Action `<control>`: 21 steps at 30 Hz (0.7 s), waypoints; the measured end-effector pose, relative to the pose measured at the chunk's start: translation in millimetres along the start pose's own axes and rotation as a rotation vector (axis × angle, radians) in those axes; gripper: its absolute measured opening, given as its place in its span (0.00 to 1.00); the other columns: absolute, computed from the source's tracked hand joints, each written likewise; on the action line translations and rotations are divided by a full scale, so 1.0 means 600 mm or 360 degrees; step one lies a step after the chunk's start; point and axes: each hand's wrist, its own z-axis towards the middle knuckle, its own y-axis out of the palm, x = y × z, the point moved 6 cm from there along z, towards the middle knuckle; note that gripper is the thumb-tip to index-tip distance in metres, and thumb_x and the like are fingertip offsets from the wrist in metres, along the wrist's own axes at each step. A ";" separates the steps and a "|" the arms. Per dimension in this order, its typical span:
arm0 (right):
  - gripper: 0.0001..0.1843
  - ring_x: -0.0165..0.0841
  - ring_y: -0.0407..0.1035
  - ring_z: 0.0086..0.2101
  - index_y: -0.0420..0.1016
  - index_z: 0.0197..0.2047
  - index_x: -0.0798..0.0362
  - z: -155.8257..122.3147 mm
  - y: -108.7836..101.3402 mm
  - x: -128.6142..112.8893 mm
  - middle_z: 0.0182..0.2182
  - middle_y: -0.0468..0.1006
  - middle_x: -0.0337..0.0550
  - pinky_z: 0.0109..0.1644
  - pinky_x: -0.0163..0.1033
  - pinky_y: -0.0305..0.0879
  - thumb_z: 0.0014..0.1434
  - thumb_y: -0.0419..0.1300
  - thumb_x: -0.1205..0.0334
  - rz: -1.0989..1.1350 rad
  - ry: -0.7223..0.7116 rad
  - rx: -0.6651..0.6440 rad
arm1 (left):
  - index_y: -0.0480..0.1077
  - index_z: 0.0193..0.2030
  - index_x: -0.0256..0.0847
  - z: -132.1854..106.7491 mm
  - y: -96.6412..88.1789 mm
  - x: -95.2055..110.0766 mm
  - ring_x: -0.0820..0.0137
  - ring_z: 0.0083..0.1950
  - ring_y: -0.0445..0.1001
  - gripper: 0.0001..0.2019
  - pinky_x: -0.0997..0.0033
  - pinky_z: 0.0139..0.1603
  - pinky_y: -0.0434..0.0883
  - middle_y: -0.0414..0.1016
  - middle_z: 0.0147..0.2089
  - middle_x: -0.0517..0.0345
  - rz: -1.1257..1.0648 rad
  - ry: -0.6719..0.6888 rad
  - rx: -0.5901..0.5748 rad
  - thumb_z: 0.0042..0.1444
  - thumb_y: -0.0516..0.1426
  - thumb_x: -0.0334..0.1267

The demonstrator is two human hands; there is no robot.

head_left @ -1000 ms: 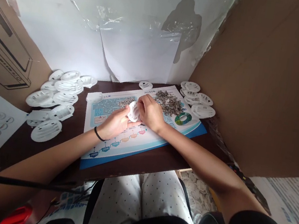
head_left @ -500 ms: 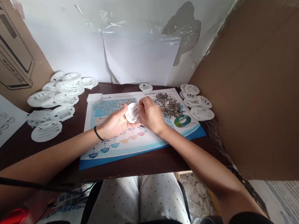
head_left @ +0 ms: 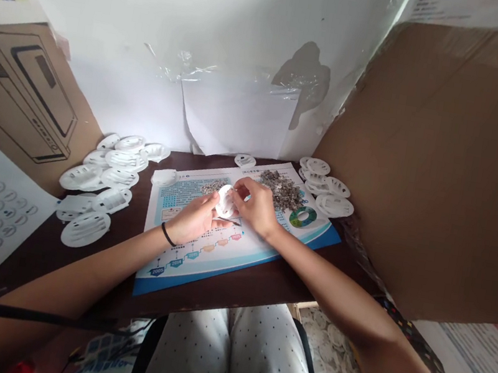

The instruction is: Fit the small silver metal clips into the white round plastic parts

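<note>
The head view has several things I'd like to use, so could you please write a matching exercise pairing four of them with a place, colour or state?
Things:
1. Left hand
2. Pile of small metallic parts
3. Wristband
4. Printed sheet

Descriptions:
A. plain black and loop-shaped
B. beneath both hands, with blue along its near edge
C. holding a round white plastic disc
D. heaped beyond the right hand

Right pairs: 1-C, 2-D, 3-A, 4-B.

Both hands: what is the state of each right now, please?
Left hand: closed, holding a round white plastic disc.
Right hand: curled at the disc's edge; whether its grip holds anything cannot be told.
</note>
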 end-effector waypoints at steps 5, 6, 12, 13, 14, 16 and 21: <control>0.05 0.28 0.67 0.25 0.71 0.34 0.52 0.005 0.001 0.012 0.22 0.73 0.36 0.35 0.37 0.65 0.53 0.60 0.63 0.0225 0.0276 -0.0122 | 0.70 0.50 0.37 0.000 0.002 0.003 0.67 0.45 0.72 0.25 0.74 0.33 0.72 0.72 0.48 0.46 0.0192 0.0086 -0.0088 0.57 0.57 0.57; 0.05 0.28 0.66 0.24 0.71 0.34 0.52 0.005 0.005 0.016 0.22 0.72 0.35 0.34 0.37 0.65 0.51 0.61 0.63 0.0344 0.0364 -0.0177 | 0.71 0.49 0.37 0.000 -0.001 0.002 0.68 0.44 0.72 0.25 0.75 0.31 0.71 0.72 0.46 0.47 0.0234 0.0094 -0.0068 0.57 0.56 0.58; 0.09 0.25 0.64 0.21 0.69 0.30 0.53 -0.010 0.033 0.036 0.23 0.69 0.32 0.26 0.34 0.66 0.43 0.63 0.63 0.1126 0.0937 -0.0255 | 0.72 0.46 0.36 -0.003 0.001 0.003 0.68 0.43 0.72 0.25 0.74 0.33 0.73 0.72 0.42 0.49 0.0442 0.0180 -0.0062 0.57 0.55 0.58; 0.09 0.24 0.63 0.20 0.68 0.29 0.53 -0.011 0.034 0.037 0.22 0.69 0.32 0.25 0.34 0.64 0.43 0.63 0.63 0.1136 0.0926 -0.0226 | 0.72 0.46 0.36 -0.004 0.005 0.004 0.67 0.44 0.73 0.25 0.73 0.34 0.74 0.72 0.42 0.48 0.0480 0.0187 -0.0064 0.58 0.55 0.58; 0.09 0.24 0.62 0.19 0.68 0.29 0.53 -0.011 0.035 0.038 0.21 0.68 0.31 0.24 0.33 0.62 0.43 0.63 0.63 0.1121 0.0892 -0.0200 | 0.71 0.46 0.35 -0.005 0.007 0.005 0.66 0.44 0.73 0.25 0.72 0.34 0.75 0.73 0.42 0.48 0.0520 0.0191 -0.0046 0.59 0.54 0.58; 0.07 0.24 0.60 0.18 0.68 0.29 0.52 -0.011 0.036 0.040 0.20 0.68 0.31 0.22 0.33 0.58 0.44 0.61 0.63 0.1038 0.0804 -0.0156 | 0.72 0.45 0.35 -0.007 0.008 0.007 0.67 0.42 0.74 0.25 0.72 0.34 0.75 0.73 0.39 0.50 0.0604 0.0201 0.0043 0.58 0.54 0.59; 0.05 0.25 0.60 0.19 0.66 0.28 0.52 -0.009 0.040 0.047 0.19 0.67 0.31 0.24 0.32 0.56 0.46 0.59 0.63 0.0873 0.0672 -0.0147 | 0.71 0.43 0.37 -0.008 0.004 0.008 0.72 0.32 0.73 0.26 0.74 0.28 0.74 0.69 0.32 0.56 0.0815 0.0176 0.0266 0.57 0.53 0.61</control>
